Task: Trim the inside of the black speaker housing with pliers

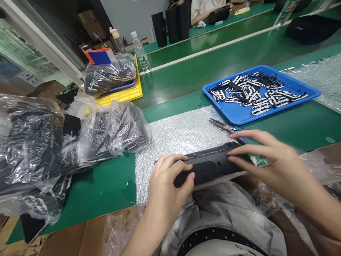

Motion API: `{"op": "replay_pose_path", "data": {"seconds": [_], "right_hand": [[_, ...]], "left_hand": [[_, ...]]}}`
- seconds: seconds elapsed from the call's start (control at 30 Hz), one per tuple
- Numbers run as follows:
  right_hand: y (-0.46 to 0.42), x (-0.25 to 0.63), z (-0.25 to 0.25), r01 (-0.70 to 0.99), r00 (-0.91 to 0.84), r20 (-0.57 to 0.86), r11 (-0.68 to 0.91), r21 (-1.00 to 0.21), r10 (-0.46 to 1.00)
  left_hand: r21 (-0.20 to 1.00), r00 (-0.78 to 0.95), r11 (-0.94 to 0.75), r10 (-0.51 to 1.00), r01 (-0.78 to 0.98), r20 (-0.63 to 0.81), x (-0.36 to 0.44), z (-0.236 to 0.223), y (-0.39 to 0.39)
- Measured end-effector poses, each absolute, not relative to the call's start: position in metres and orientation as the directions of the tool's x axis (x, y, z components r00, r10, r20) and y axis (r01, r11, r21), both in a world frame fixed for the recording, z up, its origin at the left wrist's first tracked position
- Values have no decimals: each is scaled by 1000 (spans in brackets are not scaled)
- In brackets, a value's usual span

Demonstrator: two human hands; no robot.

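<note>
Between the hands [166, 188] [269, 163], probably plastic casing [205, 165]

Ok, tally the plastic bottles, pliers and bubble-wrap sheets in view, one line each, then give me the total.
Plastic bottles: 2 (clear water bottle, tan-capped bottle)
Needle-nose pliers: 1
Bubble-wrap sheets: 2 (front sheet, far-right sheet)
Total: 5

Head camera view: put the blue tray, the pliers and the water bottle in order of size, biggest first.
Blue tray largest. Water bottle and pliers look alike; the bottle's greater distance leaves them unranked.
</note>
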State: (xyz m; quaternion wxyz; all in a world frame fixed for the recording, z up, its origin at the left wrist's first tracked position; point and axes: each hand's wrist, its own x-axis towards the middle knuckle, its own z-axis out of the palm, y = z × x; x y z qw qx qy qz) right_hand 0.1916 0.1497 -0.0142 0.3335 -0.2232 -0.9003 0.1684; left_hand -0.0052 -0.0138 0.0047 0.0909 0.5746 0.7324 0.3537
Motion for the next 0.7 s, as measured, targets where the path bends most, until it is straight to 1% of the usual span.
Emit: {"op": "replay_pose_path", "data": {"seconds": [0.07,0.1,0.13,0.2,0.23,0.27,0.3,0.37,0.43,0.5,0.57,0.6,0.63,0.67,0.7], "right_hand": [[171,214,-29,455,-571,541,786,-418,618],[183,223,-39,533,-534,546,758,-375,645],[194,231,-51,586,-537,539,747,-315,649],[212,239,-76,604,-615,512,776,-183,599],[219,239,-86,601,-649,489,787,-141,583],[225,237,-94,595,-673,473,796,-112,569],[228,234,-99,594,-684,462,799,-98,565],[230,228,-100,582,-681,468,804,-121,564],[226,225,-92,540,-658,499,815,-210,565],[219,225,-79,476,-626,536,822,-312,566],[213,225,-66,369,-644,554,848,-380,528],[211,224,-60,305,-688,535,865,-398,490],[209,223,-55,235,-744,507,881,-410,435],[209,221,-51,177,-788,488,898,-403,375],[208,218,-47,142,-816,481,918,-370,320]], "left_hand": [[564,-245,66,937,823,248,-7,6,-13],[511,-173,35,959,859,225,-7,5,-12],[444,-100,0,974,896,201,-8,4,-12],[313,-16,-33,988,949,152,-10,3,-10],[277,-18,-22,990,961,140,-13,3,-9],[276,-49,9,989,961,141,-17,3,-8],[318,-91,40,985,947,147,-23,5,-8],[491,-170,76,974,868,150,-37,8,-11],[699,-234,96,966,709,106,-47,9,-19],[857,-266,144,964,495,-8,-41,1,-31],[920,-283,231,949,316,-141,-17,-18,-44],[921,-292,270,938,280,-186,-1,-29,-49],[905,-337,306,920,297,-200,15,-40,-54],[881,-373,320,910,348,-183,29,-49,-57],[851,-408,315,903,420,-133,37,-55,-59]]}}
